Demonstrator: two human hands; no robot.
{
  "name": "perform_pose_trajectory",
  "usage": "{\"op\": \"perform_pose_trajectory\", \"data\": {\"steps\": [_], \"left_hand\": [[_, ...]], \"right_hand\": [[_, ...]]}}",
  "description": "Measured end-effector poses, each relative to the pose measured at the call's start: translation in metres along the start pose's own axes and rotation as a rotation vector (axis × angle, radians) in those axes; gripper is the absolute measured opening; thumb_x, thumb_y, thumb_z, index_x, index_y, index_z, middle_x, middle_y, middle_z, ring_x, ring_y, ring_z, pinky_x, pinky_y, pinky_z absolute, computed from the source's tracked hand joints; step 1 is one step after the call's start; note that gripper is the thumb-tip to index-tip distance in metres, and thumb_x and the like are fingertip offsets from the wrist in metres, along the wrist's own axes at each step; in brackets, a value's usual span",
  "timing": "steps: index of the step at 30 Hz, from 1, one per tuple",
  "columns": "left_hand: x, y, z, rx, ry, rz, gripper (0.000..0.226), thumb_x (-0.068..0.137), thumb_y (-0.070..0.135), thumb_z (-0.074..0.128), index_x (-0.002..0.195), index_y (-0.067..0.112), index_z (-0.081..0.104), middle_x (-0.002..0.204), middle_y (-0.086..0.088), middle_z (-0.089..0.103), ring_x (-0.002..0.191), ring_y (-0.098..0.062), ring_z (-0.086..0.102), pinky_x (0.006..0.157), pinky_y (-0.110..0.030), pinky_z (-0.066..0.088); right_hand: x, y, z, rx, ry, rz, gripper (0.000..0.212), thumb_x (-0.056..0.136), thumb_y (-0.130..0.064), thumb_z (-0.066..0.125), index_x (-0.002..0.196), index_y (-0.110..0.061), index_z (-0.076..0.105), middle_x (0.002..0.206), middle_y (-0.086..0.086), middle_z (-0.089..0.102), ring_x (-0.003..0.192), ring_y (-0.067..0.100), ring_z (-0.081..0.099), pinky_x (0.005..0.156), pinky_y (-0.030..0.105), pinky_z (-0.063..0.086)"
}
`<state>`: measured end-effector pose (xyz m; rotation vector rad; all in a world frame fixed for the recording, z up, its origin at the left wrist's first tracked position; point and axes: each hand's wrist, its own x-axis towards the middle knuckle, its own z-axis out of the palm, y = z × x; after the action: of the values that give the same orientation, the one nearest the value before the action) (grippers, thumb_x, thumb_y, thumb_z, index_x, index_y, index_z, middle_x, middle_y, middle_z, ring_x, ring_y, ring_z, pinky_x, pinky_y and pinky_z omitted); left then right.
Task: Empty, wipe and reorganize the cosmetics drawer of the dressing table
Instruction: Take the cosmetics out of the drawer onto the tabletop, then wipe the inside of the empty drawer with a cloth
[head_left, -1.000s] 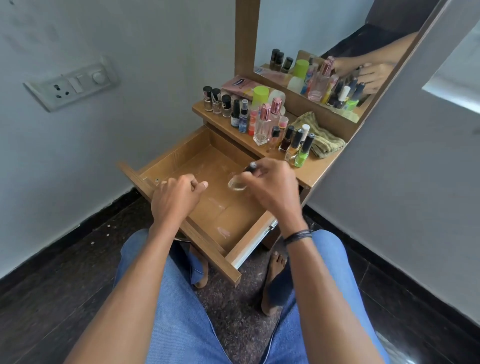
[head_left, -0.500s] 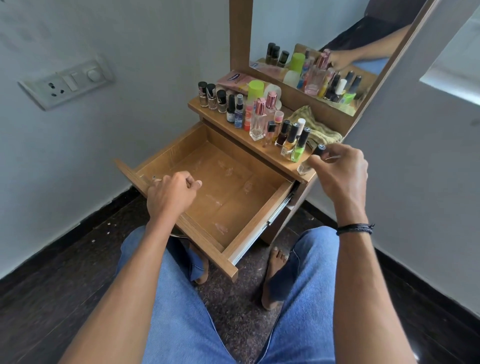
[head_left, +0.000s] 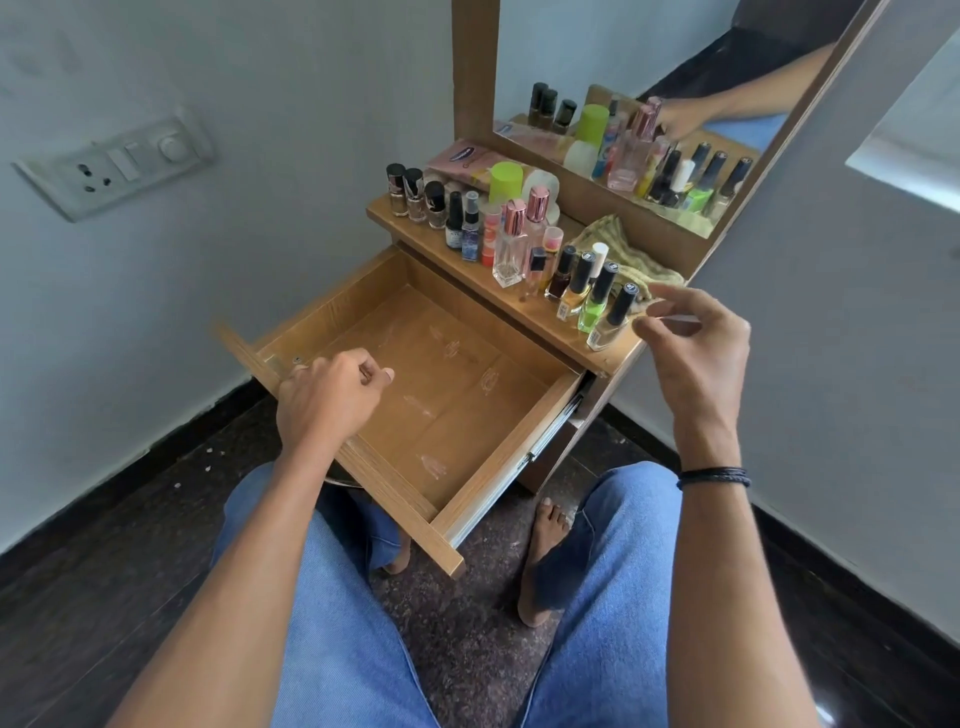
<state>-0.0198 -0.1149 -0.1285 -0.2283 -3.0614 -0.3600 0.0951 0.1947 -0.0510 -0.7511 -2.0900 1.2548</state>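
Where the jeaned knees end, the pulled-out drawer juts over the dark floor, its wooden base smudged and open to reach from above. Left hand: loose fist at the front-left rim, nothing seen in it. Right hand: fingers spread and slack, holding nothing, just beside a clear nail-polish bottle at the tabletop's near right edge. Behind: crowded bottle row, folded cloth, mirror. Walls close on both sides.
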Motion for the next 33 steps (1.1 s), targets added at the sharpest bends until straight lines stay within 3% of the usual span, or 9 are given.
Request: {"op": "perform_pose_trajectory", "data": {"steps": [4, 8, 10, 13, 17, 22, 27, 30, 33], "left_hand": [[0.0, 0.0, -0.001, 0.01, 0.006, 0.007, 0.031, 0.095, 0.06, 0.053, 0.093, 0.033, 0.067, 0.093, 0.014, 0.076, 0.076, -0.023, 0.058, 0.065, -0.031, 0.034], [-0.001, 0.001, -0.002, 0.016, -0.006, 0.019, 0.032, 0.095, 0.06, 0.052, 0.092, 0.032, 0.066, 0.093, 0.014, 0.076, 0.086, -0.026, 0.066, 0.067, -0.031, 0.037], [-0.001, 0.001, -0.002, 0.013, -0.01, 0.016, 0.032, 0.095, 0.06, 0.052, 0.093, 0.032, 0.067, 0.094, 0.014, 0.076, 0.089, -0.027, 0.067, 0.068, -0.031, 0.039], [-0.002, 0.001, -0.003, 0.01, -0.013, 0.014, 0.031, 0.095, 0.06, 0.051, 0.093, 0.033, 0.066, 0.094, 0.015, 0.075, 0.088, -0.026, 0.067, 0.068, -0.031, 0.041], [-0.001, 0.0, -0.002, -0.002, -0.008, 0.014, 0.03, 0.096, 0.06, 0.051, 0.093, 0.033, 0.066, 0.094, 0.013, 0.075, 0.086, -0.026, 0.066, 0.066, -0.03, 0.04], [-0.002, 0.0, -0.002, -0.011, 0.006, 0.004, 0.029, 0.097, 0.057, 0.052, 0.093, 0.033, 0.066, 0.094, 0.012, 0.075, 0.085, -0.027, 0.066, 0.067, -0.031, 0.039], [-0.004, 0.002, -0.004, -0.042, 0.022, 0.002, 0.026, 0.097, 0.053, 0.053, 0.094, 0.031, 0.066, 0.092, 0.009, 0.076, 0.074, -0.022, 0.058, 0.069, -0.032, 0.041], [-0.009, 0.004, -0.007, -0.032, 0.021, -0.017, 0.025, 0.098, 0.051, 0.053, 0.094, 0.031, 0.066, 0.091, 0.005, 0.076, 0.078, -0.024, 0.058, 0.071, -0.033, 0.036], [-0.013, 0.006, -0.009, -0.07, 0.033, -0.024, 0.016, 0.098, 0.043, 0.058, 0.088, 0.032, 0.063, 0.089, 0.007, 0.075, 0.071, -0.018, 0.047, 0.075, -0.033, 0.032]], "right_hand": [[0.02, 0.003, -0.003, -0.046, 0.079, 0.003, 0.026, 0.081, -0.016, 0.07, 0.104, -0.025, 0.078, 0.097, -0.003, 0.073, 0.086, 0.008, 0.07, 0.087, 0.034, 0.058], [0.044, 0.008, 0.008, -0.245, -0.045, -0.105, 0.027, 0.085, -0.024, 0.074, 0.113, -0.024, 0.077, 0.116, -0.003, 0.065, 0.109, 0.021, 0.059, 0.096, 0.037, 0.05], [0.055, 0.014, 0.016, -0.358, -0.125, -0.153, 0.032, 0.088, -0.019, 0.073, 0.119, -0.023, 0.075, 0.123, -0.001, 0.064, 0.116, 0.025, 0.051, 0.099, 0.034, 0.045], [0.064, 0.025, 0.023, -0.476, -0.17, -0.191, 0.04, 0.088, -0.012, 0.069, 0.126, -0.023, 0.072, 0.122, -0.001, 0.063, 0.112, 0.026, 0.044, 0.091, 0.026, 0.039], [0.065, 0.03, 0.024, -0.5, -0.061, -0.234, 0.035, 0.085, -0.017, 0.067, 0.119, -0.023, 0.074, 0.109, 0.0, 0.066, 0.101, 0.026, 0.049, 0.08, 0.028, 0.039], [0.055, 0.027, 0.012, -0.328, 0.086, -0.161, 0.029, 0.079, -0.027, 0.064, 0.105, -0.025, 0.079, 0.099, -0.002, 0.071, 0.091, 0.022, 0.061, 0.08, 0.03, 0.048], [0.031, 0.029, -0.004, -0.148, 0.246, -0.033, 0.029, 0.073, -0.037, 0.065, 0.095, -0.023, 0.078, 0.089, -0.008, 0.07, 0.077, 0.007, 0.056, 0.073, 0.023, 0.042], [0.013, 0.029, -0.014, -0.022, 0.311, 0.086, 0.027, 0.07, -0.043, 0.065, 0.089, -0.029, 0.078, 0.077, -0.009, 0.071, 0.071, 0.008, 0.064, 0.073, 0.03, 0.054], [-0.007, 0.031, -0.018, 0.165, 0.357, 0.209, 0.018, 0.068, -0.04, 0.069, 0.078, -0.026, 0.077, 0.063, -0.01, 0.066, 0.059, 0.011, 0.058, 0.066, 0.043, 0.057]]}}
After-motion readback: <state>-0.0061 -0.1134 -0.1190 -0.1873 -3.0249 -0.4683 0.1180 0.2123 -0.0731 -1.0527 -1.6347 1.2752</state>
